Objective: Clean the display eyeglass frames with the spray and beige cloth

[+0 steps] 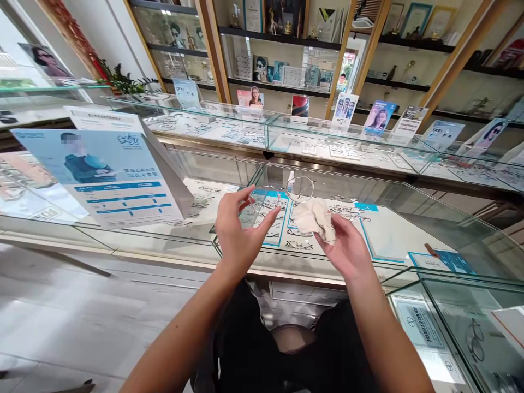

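Observation:
My left hand [237,226] has thumb and fingers closed around one rim of a pair of thin-framed round eyeglasses [301,189]. They are raised over the glass counter, the other lens pointing away to the right. A crumpled cream cloth [313,218] is gripped in my right hand [347,245], just below that far lens. Whether the cloth touches the lens I cannot tell. Behind the eyeglasses stands a small white spray bottle [291,182]. Under my hands, several spectacle frames [299,245] lie in rows inside the case.
A large blue-and-white tent card [102,180] stands on the counter at left. Another glass case [442,316] meets it at lower right. Across the back runs a long display case [268,134] topped with several small signs, with shelves [282,38] behind.

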A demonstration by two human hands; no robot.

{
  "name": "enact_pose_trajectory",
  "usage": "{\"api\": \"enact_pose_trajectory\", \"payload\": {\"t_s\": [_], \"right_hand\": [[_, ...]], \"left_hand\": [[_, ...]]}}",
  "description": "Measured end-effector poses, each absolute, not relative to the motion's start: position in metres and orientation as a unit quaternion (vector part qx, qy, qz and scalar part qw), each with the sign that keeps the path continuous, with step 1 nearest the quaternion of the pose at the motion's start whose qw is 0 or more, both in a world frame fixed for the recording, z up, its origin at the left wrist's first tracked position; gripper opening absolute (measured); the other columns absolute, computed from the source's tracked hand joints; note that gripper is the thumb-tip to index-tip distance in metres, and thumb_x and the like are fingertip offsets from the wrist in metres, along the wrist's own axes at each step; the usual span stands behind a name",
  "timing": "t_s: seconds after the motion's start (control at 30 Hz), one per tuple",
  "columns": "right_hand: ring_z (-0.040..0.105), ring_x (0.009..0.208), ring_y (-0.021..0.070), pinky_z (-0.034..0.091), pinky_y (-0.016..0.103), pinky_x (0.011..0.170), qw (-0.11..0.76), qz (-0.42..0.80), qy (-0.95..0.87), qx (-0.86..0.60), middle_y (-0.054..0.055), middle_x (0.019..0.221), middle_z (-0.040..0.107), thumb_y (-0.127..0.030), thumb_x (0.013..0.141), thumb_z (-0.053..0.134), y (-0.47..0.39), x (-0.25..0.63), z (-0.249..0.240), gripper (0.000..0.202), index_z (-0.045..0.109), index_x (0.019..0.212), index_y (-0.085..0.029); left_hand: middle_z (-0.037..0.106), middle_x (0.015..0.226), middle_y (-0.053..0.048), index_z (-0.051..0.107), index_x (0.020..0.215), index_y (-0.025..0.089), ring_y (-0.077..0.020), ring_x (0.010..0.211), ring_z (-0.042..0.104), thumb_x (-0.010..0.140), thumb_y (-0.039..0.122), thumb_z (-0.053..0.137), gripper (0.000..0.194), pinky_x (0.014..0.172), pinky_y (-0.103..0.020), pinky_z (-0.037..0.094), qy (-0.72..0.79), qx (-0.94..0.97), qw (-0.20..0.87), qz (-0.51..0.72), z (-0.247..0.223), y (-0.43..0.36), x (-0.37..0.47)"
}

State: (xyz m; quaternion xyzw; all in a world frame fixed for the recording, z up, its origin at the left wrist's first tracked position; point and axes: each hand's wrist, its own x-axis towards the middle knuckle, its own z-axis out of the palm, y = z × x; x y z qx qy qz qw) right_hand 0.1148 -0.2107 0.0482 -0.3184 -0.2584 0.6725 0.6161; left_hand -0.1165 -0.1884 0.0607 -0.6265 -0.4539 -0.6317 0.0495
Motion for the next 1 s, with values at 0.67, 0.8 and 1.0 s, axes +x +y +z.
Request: {"api": "enact_pose_trajectory", "payload": {"t_s": [0.67, 0.8, 1.0], "right_hand": [[0.070, 0.118, 0.0165, 0.062, 0.028, 0.098, 0.685, 0.610, -0.311, -0.249, 0.001, 0.131, 0.073, -0.026, 0.079, 0.080, -0.220, 0.095, 0.049, 0.047, 0.070, 0.125, -0.029], [0.070, 0.114, 0.0158, 0.063, 0.024, 0.091, 0.690, 0.595, -0.325, -0.253, 0.002, 0.129, 0.073, -0.027, 0.077, 0.084, -0.219, 0.090, 0.050, 0.049, 0.069, 0.124, -0.029], [0.071, 0.111, 0.0148, 0.061, 0.023, 0.092, 0.690, 0.602, -0.317, -0.247, -0.001, 0.122, 0.075, -0.029, 0.076, 0.088, -0.216, 0.087, 0.050, 0.046, 0.070, 0.118, -0.031]], "left_hand": [[0.065, 0.107, -0.007, 0.061, 0.132, 0.023, -0.0221, 0.099, 0.065, 0.080, 0.039, 0.085, 0.060, 0.091, -0.041, 0.060, -0.457, -0.625, 0.044, -0.631, 0.045, -0.192, -0.084], [0.065, 0.103, -0.006, 0.061, 0.133, 0.023, -0.0223, 0.098, 0.064, 0.080, 0.038, 0.086, 0.060, 0.091, -0.042, 0.058, -0.442, -0.639, 0.072, -0.626, 0.041, -0.193, -0.081], [0.067, 0.103, -0.007, 0.059, 0.132, 0.020, -0.0221, 0.098, 0.064, 0.079, 0.035, 0.087, 0.062, 0.089, -0.039, 0.057, -0.415, -0.661, 0.111, -0.615, 0.037, -0.196, -0.078]]}}
